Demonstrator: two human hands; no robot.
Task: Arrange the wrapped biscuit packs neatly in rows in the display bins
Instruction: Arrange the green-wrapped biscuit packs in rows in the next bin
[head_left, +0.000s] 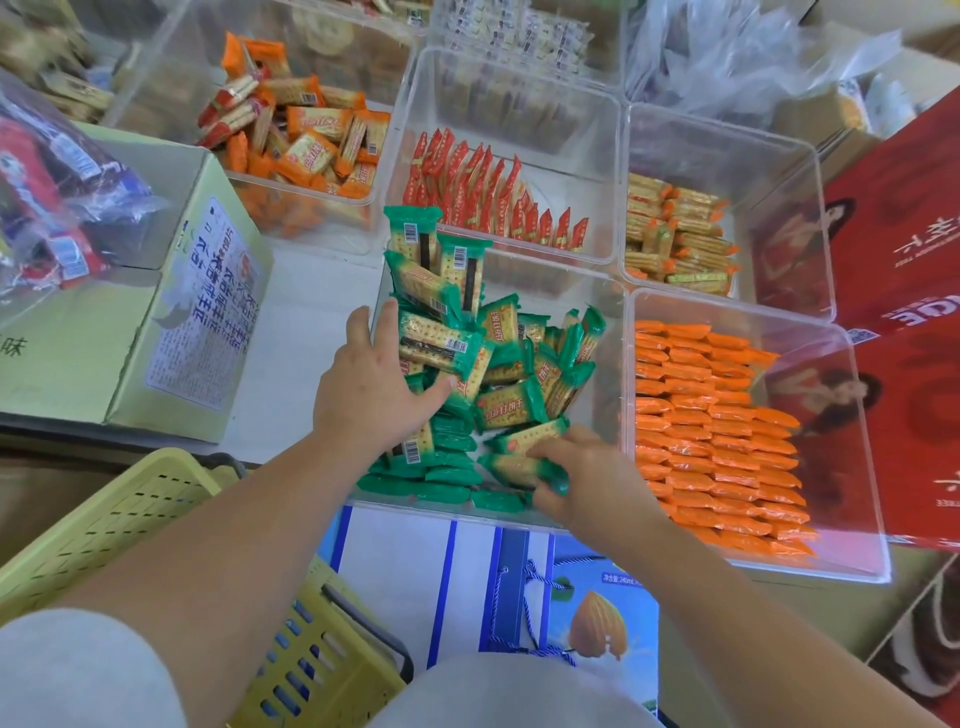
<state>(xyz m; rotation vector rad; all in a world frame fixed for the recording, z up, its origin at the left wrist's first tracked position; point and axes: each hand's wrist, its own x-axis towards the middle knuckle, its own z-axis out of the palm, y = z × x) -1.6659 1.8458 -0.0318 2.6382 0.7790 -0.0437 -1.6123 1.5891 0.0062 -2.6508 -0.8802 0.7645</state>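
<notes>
A clear plastic bin (608, 291) in the middle holds a loose heap of green-wrapped biscuit packs (509, 358), with a short row standing on edge along its near side (447, 470). My left hand (371, 384) presses flat against the left flank of the heap, fingers spread, steadying the stacked packs. My right hand (576, 478) grips one green biscuit pack (511, 467) at the near right of the bin.
To the right, a bin of neat orange packs (711, 431). Behind it are bins of yellow-orange packs (675, 239), red packs (488, 197) and jumbled orange packs (306, 135). Green carton (171, 322) at left, yellow basket (156, 545) near left, red boxes (904, 249) at right.
</notes>
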